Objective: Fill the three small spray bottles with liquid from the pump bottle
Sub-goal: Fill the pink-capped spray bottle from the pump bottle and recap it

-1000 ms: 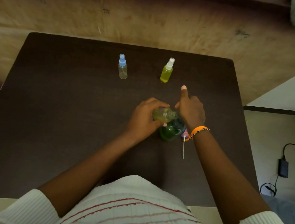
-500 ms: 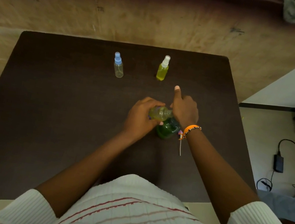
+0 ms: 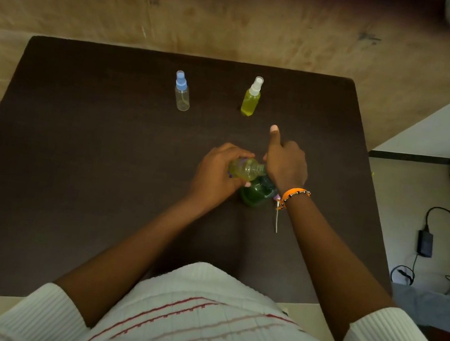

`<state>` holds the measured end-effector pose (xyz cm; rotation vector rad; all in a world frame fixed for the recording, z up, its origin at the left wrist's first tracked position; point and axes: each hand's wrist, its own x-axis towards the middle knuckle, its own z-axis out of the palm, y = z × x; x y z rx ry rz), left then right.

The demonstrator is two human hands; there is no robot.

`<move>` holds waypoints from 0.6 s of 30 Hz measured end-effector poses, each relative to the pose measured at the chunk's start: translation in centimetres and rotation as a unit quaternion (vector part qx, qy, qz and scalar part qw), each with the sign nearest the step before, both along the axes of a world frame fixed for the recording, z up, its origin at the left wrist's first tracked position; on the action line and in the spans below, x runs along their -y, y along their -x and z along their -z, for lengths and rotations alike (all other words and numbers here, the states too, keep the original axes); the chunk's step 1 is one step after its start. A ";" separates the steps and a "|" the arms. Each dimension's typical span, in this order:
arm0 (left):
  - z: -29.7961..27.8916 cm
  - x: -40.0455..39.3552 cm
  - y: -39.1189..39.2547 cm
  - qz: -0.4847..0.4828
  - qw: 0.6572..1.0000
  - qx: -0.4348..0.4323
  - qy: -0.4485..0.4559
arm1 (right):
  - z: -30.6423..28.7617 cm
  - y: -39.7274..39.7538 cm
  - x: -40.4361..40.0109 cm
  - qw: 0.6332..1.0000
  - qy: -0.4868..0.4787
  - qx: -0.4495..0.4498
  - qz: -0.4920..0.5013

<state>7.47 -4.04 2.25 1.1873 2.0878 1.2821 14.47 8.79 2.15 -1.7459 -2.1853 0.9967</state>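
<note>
Your left hand [image 3: 214,173] grips a small spray bottle [image 3: 246,169] tilted over the green pump bottle [image 3: 257,195] at mid-table; your right hand [image 3: 286,162] covers the pump, grip hidden, one finger extended.

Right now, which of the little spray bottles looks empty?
The blue-capped bottle at far left: its body is clear, whereas the white-capped bottle and the one the left hand holds contain yellow-green liquid.

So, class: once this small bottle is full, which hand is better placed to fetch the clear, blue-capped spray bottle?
Probably the left hand: the blue-capped spray bottle stands on its side, and the right hand is on the pump bottle.
</note>
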 end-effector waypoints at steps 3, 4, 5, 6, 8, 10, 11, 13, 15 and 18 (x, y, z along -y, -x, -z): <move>-0.1 -0.1 0.1 0.000 1.000 0.003 0.001 | 0.0 0.0 -0.2 1.000 0.013 0.004 -0.004; -0.3 -0.1 0.2 0.000 1.000 0.006 -0.002 | -0.2 -0.1 -0.3 0.999 0.030 -0.003 -0.008; -0.3 -0.1 0.2 0.000 1.000 0.008 -0.006 | -0.4 -0.1 -0.4 0.999 0.050 -0.011 -0.013; -0.4 -0.1 0.2 0.001 1.000 0.008 -0.009 | -0.7 -0.2 -0.5 0.998 0.063 -0.017 -0.019; -0.5 0.0 0.1 0.001 1.000 0.010 -0.012 | -1.0 -0.3 -0.7 0.997 0.069 -0.019 -0.032; -0.5 0.1 -0.1 0.001 1.000 0.012 -0.015 | -0.9 -0.4 -0.5 0.997 0.070 -0.019 -0.029; -0.5 0.1 -0.1 0.001 1.000 0.011 -0.013 | -0.7 -0.4 -0.4 0.998 0.065 -0.022 -0.018; -0.5 0.1 -0.2 0.002 1.000 0.006 -0.005 | -0.3 -0.4 0.0 0.999 0.029 -0.013 0.010; -0.3 0.1 -0.1 0.002 1.000 0.002 0.001 | -0.3 -0.4 0.2 1.000 -0.004 0.001 0.019; -0.2 0.1 -0.1 0.002 1.000 0.004 0.006 | -0.5 -0.2 0.4 1.000 -0.024 0.002 0.015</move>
